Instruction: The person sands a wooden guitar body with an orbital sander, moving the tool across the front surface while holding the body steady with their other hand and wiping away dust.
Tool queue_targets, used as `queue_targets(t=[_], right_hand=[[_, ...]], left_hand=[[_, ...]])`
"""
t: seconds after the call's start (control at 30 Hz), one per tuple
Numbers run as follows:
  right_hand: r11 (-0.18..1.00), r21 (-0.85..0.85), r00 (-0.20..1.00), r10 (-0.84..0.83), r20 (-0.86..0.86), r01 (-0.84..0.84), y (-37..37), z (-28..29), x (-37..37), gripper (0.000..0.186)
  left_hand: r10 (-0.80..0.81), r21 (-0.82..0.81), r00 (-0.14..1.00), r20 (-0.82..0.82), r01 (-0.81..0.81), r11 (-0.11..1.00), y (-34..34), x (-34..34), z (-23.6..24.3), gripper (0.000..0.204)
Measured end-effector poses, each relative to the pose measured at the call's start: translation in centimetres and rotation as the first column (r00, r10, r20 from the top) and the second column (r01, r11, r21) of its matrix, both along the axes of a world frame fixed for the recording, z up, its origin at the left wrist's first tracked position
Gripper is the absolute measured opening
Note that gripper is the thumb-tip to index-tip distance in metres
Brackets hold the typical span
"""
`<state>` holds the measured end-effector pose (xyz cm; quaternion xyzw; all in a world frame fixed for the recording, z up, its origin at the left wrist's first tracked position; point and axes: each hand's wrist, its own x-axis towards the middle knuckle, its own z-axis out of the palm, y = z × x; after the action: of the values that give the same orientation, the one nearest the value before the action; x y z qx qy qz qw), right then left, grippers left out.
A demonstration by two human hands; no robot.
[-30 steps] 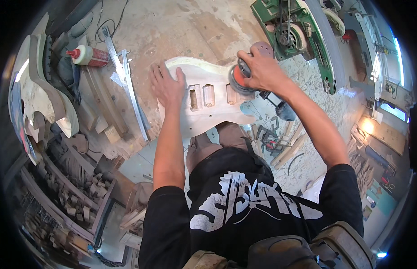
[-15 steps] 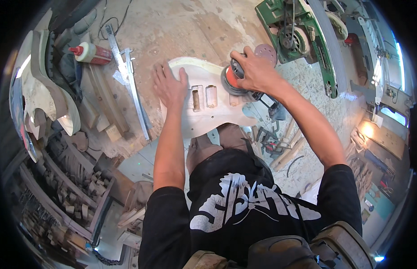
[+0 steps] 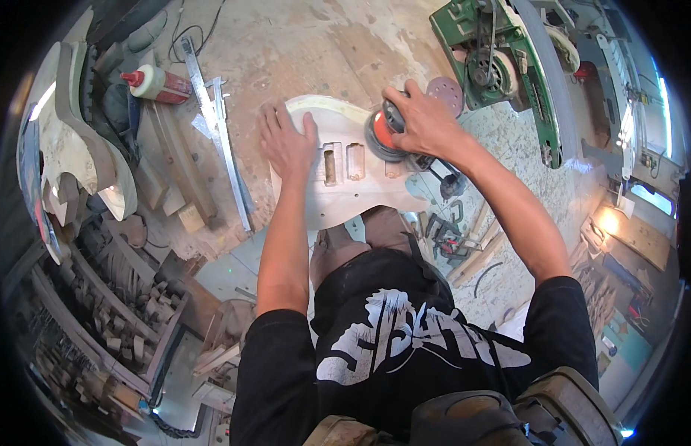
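Note:
A pale wooden guitar body (image 3: 334,201) with several routed pockets lies at the near edge of the workbench. Flat on its left end rests my left hand (image 3: 287,141), fingers stretched and slightly spread. My right hand (image 3: 426,123) is wrapped over the top of an orange-and-black orbital sander (image 3: 384,132). The sander's pad sits over the upper right part of the body, by its far curved edge. My palm hides some of the sander's housing.
Left on the bench are a red-and-white glue bottle (image 3: 156,84), metal calipers (image 3: 220,134) and wood strips (image 3: 174,160). A sanding disc (image 3: 445,95) lies beside a green belt machine (image 3: 488,67) at the far right. Clamps (image 3: 448,234) sit lower right; more shaped bodies (image 3: 81,149) stand left.
The view has shifted slightly, moving the bench and its things a little to the right and down. Both hands keep their places on the guitar body and the sander.

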<state>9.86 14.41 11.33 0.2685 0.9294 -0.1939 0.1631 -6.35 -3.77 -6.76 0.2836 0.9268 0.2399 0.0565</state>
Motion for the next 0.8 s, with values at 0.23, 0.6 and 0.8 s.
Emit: queue_targets(t=[0.23, 0.6, 0.8], right_hand=[[0.997, 0.077, 0.997, 0.034, -0.067, -0.029, 1.2, -0.9, 1.5, 0.063], [0.998, 0.056, 0.998, 0.014, -0.067, -0.011, 0.7, -0.9, 0.3, 0.062], [0.998, 0.013, 0.997, 0.055, -0.055, -0.054, -0.6, -1.1, -2.9, 0.065]], left_hand=[[-0.012, 0.029, 0.997, -0.080, 0.014, 0.999, 0.3, 0.1, -0.5, 0.065], [-0.027, 0.051, 0.999, -0.041, 0.029, 0.998, 0.2, 0.0, -0.4, 0.058], [-0.004, 0.072, 0.999, -0.039, 0.006, 0.997, 0.0, 0.0, -0.4, 0.056]])
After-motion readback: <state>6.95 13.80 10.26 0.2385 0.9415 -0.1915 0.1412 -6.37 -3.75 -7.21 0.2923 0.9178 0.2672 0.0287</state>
